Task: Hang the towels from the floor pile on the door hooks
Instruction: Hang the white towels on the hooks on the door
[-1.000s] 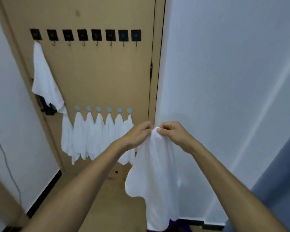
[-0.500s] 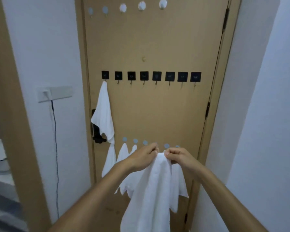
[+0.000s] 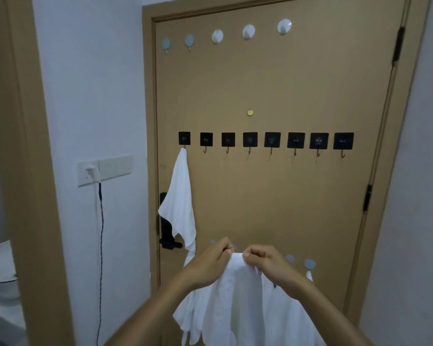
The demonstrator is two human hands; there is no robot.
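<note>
Here both hands, left (image 3: 210,264) and right (image 3: 268,267), are pinching the white cloth towel (image 3: 238,303); missing the thin second black hook (image 3: 205,146) is risking a slip.

Door (image 3: 273,196): plain tan-brown, frame same tone. Middle row, 8 square hooks (image 3: 272,140): black. Upper row, 5 round hooks (image 3: 248,30): 2 pale blue at left, 3 white. Held towel (image 3: 238,295), lower centre: plain white. Hung towel (image 3: 180,203), left of centre: plain white. Walls (image 3: 90,96): white, bluish cast. Cable (image 3: 101,233), lower left: dark. Small stud (image 3: 250,112), centre: gold.
</note>
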